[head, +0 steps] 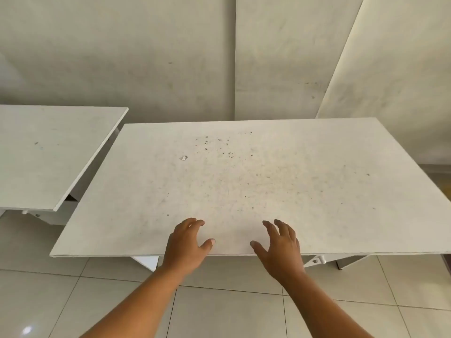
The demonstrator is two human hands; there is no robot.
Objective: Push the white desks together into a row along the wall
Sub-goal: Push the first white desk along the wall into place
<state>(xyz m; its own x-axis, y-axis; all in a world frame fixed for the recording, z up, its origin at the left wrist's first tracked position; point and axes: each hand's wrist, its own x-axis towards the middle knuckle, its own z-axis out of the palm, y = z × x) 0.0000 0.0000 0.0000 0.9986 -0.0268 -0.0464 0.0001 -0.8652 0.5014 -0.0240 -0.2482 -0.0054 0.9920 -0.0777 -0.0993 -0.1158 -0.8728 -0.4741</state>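
A white desk (pixel 244 181) with a speckled, dusty top stands in front of me, its far edge close to the wall (pixel 170 57). My left hand (pixel 188 242) and my right hand (pixel 280 245) hover over its near edge, fingers spread and relaxed, holding nothing. Whether the palms touch the top I cannot tell. A second white desk (pixel 48 152) stands to the left, slightly farther back, its right corner overlapping the first desk's left side in view, with a narrow gap between them.
A small crumpled scrap (pixel 183 157) lies on the near desk's top. A large white panel (pixel 395 69) leans against the wall at the right. Pale floor tiles (pixel 219 313) spread under my arms. Desk legs (pixel 146 262) show beneath the front edge.
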